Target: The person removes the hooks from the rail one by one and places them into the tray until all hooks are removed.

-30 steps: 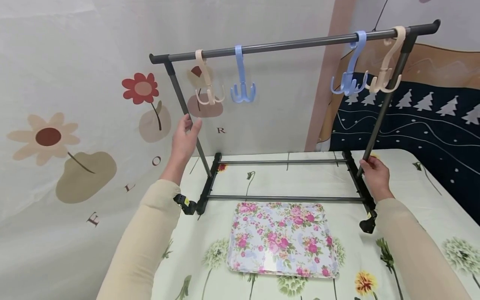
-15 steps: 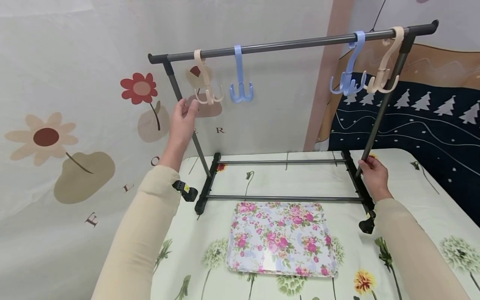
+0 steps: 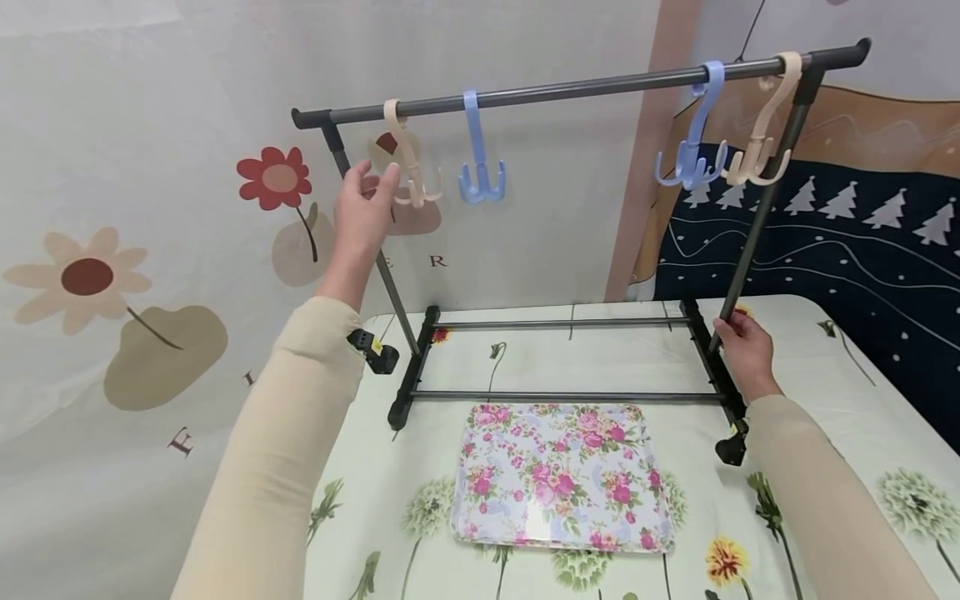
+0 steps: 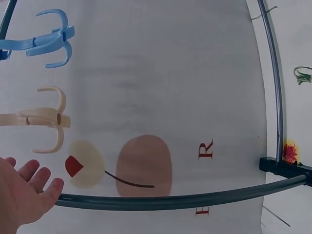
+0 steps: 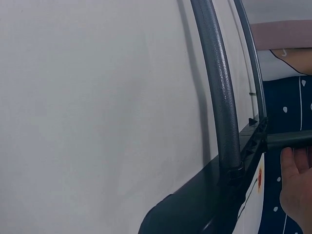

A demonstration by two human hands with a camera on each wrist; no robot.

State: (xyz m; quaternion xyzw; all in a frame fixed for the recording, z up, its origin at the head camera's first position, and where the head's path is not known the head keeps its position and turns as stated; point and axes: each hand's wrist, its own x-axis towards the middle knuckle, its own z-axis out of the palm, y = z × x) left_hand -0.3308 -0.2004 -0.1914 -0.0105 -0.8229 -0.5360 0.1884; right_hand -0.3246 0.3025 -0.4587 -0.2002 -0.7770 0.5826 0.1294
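Observation:
A dark grey garment rack point(image 3: 570, 89) stands across the table, its black feet joined by two low bars. Beside the upper part of its left upright point(image 3: 397, 300) is my left hand point(image 3: 360, 212), fingers loosely bent and spread. In the left wrist view that hand point(image 4: 29, 197) lies against the upright, fingers not closed round it. My right hand point(image 3: 748, 354) holds the right upright point(image 3: 750, 242) near its base; its grip is partly hidden. Near the left hand hang a beige hook point(image 3: 408, 158) and a blue hook point(image 3: 477, 150).
Another blue hook point(image 3: 693, 133) and beige hook point(image 3: 763, 125) hang at the rail's right end. A flowered tray point(image 3: 562, 479) lies before the rack on the flower-print tablecloth point(image 3: 375, 492). Printed cloths hang behind, one with a dark tree pattern point(image 3: 810, 242).
My left hand has moved up along the left upright, from about mid-height to near the beige hook. The right hand stays at the base of the right upright.

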